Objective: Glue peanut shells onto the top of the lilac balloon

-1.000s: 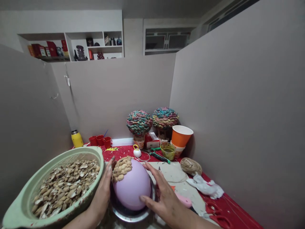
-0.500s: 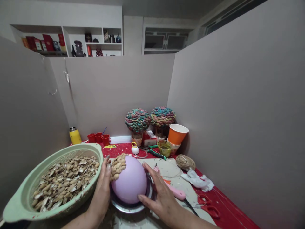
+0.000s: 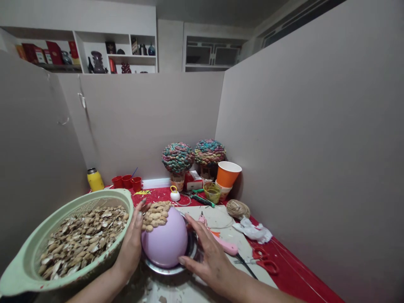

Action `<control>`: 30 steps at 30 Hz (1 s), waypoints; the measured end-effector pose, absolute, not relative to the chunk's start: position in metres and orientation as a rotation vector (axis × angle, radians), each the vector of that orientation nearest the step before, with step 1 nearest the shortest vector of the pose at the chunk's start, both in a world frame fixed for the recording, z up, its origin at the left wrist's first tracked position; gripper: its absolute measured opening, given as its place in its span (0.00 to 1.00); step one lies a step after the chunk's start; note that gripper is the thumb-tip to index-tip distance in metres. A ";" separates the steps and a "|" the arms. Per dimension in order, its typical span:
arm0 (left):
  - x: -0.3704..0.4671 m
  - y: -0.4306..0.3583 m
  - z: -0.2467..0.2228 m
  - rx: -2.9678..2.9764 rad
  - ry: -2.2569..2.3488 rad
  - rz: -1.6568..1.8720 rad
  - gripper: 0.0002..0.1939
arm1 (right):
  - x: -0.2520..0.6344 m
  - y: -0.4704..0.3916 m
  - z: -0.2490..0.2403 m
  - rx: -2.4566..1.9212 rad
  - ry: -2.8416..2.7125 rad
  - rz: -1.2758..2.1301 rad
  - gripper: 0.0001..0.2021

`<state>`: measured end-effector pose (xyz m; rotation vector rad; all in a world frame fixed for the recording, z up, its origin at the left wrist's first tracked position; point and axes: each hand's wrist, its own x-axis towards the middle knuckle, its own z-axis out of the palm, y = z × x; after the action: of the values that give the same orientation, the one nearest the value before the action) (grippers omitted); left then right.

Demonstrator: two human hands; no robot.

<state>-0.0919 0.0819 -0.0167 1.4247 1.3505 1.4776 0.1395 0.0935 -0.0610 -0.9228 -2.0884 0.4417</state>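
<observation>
Both hands are cupped wide around the lilac ball (image 3: 166, 244), fingers bent only as far as its curve demands, so that it is held between them. The left hand (image 3: 131, 244) lies along its left side, by the patch of shells (image 3: 156, 215), though that palm's contact is hidden; the right hand (image 3: 210, 256) has its thumb at the near right and its fingers farther up.

The ball sits in a metal bowl (image 3: 167, 271), and over the last second it appears to have turned a little — the patch now reaches farther across the far-left top and less far down the left side. No shell seems to have been added, so this looks like repositioning rather than covering; most of the near and right surface is bare.

Farther out, a green colander (image 3: 28, 252) of loose shells (image 3: 85, 237) stands on the left — a pink-handled tool (image 3: 229, 247) and red scissors (image 3: 268, 266) lie on the right. Two colourful domed pieces (image 3: 177, 158) (image 3: 210, 152) stand at the far side.
</observation>
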 end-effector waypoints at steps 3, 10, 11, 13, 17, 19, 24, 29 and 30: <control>-0.091 0.086 -0.012 1.419 1.387 1.440 0.32 | 0.140 0.092 -0.057 -0.918 -2.114 0.441 0.40; -0.085 0.082 -0.010 1.414 1.496 1.432 0.35 | 0.143 0.090 -0.053 -0.952 -2.152 0.462 0.35; -0.084 0.080 -0.010 1.414 1.505 1.433 0.35 | 0.144 0.089 -0.055 -0.956 -2.158 0.457 0.35; -0.083 0.078 -0.011 1.418 1.519 1.428 0.36 | 0.146 0.088 -0.058 -0.965 -2.166 0.449 0.34; -0.082 0.076 -0.014 1.426 1.536 1.391 0.35 | 0.149 0.085 -0.059 -0.914 -2.170 0.449 0.34; -0.083 0.077 -0.015 1.438 1.539 1.388 0.33 | 0.150 0.088 -0.056 -0.892 -2.120 0.500 0.35; -0.083 0.081 -0.014 1.488 1.530 1.409 0.27 | 0.150 0.113 -0.042 -0.990 -1.971 0.767 0.50; -0.084 0.082 -0.014 1.489 1.513 1.396 0.26 | 0.147 0.135 -0.039 -0.931 -2.036 0.929 0.56; -0.084 0.082 -0.014 1.483 1.505 1.392 0.27 | 0.147 0.137 -0.039 -0.915 -2.035 0.937 0.55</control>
<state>-0.0843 0.0819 -0.0138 1.4834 1.5048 1.3921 0.1470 0.1369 -0.0385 -0.9147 -2.0354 0.9365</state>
